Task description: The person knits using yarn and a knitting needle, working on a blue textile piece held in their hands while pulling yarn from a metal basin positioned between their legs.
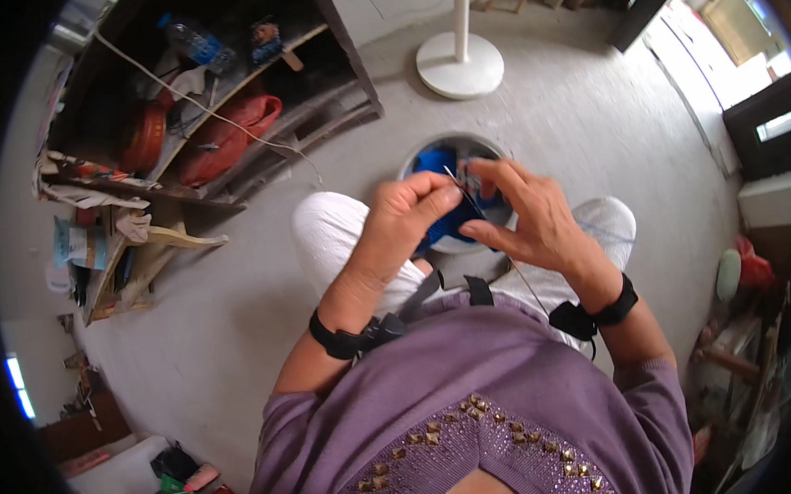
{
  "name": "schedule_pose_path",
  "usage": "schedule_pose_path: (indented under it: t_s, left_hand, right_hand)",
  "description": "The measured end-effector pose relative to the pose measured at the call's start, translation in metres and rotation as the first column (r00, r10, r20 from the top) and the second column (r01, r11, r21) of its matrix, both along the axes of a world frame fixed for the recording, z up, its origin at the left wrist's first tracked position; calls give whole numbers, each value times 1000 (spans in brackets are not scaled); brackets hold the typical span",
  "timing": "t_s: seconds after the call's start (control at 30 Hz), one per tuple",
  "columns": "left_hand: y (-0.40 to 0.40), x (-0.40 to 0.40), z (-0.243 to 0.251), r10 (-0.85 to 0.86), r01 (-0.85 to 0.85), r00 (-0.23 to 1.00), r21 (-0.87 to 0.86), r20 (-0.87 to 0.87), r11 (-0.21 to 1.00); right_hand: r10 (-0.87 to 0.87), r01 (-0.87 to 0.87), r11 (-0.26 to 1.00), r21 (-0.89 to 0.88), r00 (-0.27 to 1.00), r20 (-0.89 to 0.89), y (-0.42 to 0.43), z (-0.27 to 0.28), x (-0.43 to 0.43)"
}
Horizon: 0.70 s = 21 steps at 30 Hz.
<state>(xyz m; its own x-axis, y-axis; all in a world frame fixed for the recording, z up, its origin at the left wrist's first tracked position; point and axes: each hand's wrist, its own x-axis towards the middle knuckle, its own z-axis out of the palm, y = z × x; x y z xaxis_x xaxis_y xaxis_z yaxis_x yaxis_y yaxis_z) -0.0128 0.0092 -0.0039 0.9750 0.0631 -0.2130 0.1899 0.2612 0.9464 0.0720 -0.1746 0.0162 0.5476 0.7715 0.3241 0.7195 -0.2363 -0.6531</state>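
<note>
My left hand (411, 219) pinches a thin needle-like rod (468, 198) between thumb and fingertips, over a round metal basin (450, 137). Close on its right, my right hand (535, 216) has its thumb and fingers apart around the rod; whether a fingertip touches it is unclear. A thin cord (530, 287) runs from below my right hand down to my lap. Blue material (444, 224) lies in the basin, partly hidden by my hands. Its exact kind cannot be told.
The basin stands between my knees. Ahead is a white round pole base (460, 66). At upper left stands a wooden shelf unit (352, 55) with a plastic bottle (197, 44) and a red bag (232, 138). A pale cord (228, 121) hangs across it. Clutter lines the right side.
</note>
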Motion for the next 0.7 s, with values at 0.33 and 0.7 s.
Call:
schedule_pose_path:
  t_s: [0.33, 0.7]
  left_hand:
    - [-10, 2, 16, -49, 50, 998, -13, 28, 999]
    - [-7, 3, 19, -3, 3, 1000, -3, 14, 1000]
  right_hand:
    - [-4, 4, 1000, -6, 1000, 0, 10, -3, 6]
    - [-108, 107, 979, 171, 994, 1, 0, -8, 3]
